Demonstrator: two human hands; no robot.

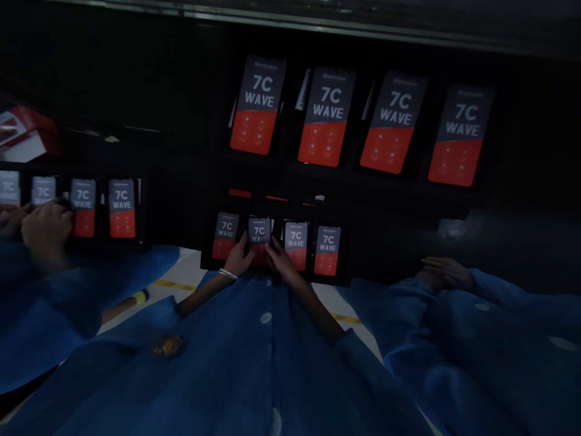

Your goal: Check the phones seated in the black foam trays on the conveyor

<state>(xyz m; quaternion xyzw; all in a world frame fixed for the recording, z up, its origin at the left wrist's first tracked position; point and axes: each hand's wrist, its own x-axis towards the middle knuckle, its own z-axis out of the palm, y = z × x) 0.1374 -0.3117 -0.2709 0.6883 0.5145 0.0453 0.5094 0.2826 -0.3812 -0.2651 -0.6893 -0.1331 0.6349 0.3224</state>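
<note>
The scene is dim. Both my hands reach forward to a small row of several phones with "7C WAVE" screen labels, set in a dark tray [345,266]. My left hand [238,257], with a pale band at the wrist, grips the lower left edge of the second phone [259,231]. My right hand [281,257] closes on that phone's lower right side. Neighbouring phones [296,242] stand upright beside it, untouched. My blue buttoned coat [265,363] fills the lower middle.
Several larger "7C WAVE" phones [327,115] line the dark surface beyond. At left, a co-worker's hands [45,230] rest on another phone row [121,209]. A co-worker's hand [445,272] lies at right. A red box [22,130] sits far left. Pale floor with a yellow line [172,283] shows below.
</note>
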